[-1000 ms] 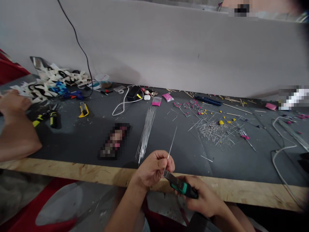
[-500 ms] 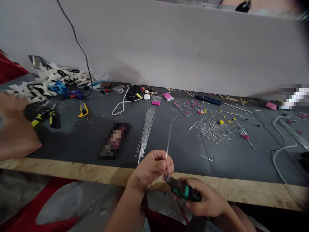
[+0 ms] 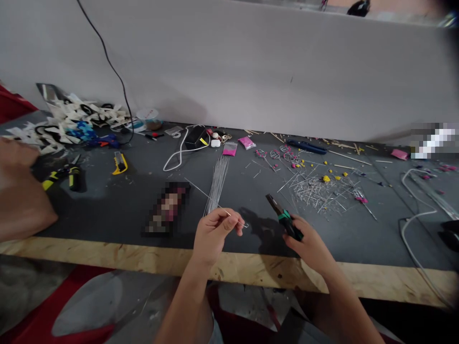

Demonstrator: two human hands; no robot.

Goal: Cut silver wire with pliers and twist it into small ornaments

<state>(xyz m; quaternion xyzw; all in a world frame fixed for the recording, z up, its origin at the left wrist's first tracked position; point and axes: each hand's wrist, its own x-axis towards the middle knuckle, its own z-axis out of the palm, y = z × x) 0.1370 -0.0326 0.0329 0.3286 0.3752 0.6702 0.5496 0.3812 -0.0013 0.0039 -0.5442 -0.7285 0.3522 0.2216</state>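
Head view hides a good deal: a blurred patch (image 3: 167, 209) lies on the bench (image 3: 107, 200) near its front edge, and another blurred patch (image 3: 433, 142) sits at the far right by the wall. A co-worker's arm (image 3: 21, 191) comes in cut off at the left edge, the hand too smeared to read.

Over the bench's front edge, the left hand (image 3: 215, 231) pinches a thin wire (image 3: 211, 197) between thumb and forefinger; the wire slants up and leftward, with a tiny loop (image 3: 245, 225) at its near end. The right hand (image 3: 310, 243) is wrapped shut around green-handled pliers (image 3: 285, 220), their nose pointing away toward the wall, apart from the wire.

Just behind the left hand lies a bundle of straight wires (image 3: 217, 184). Toward the right, a scatter of cut wire bits (image 3: 319, 191) with yellow and pink beads. At the far left, yellow-handled cutters (image 3: 64, 176) and a yellow utility knife (image 3: 120, 163); a white cable (image 3: 179, 155) curls mid-bench.
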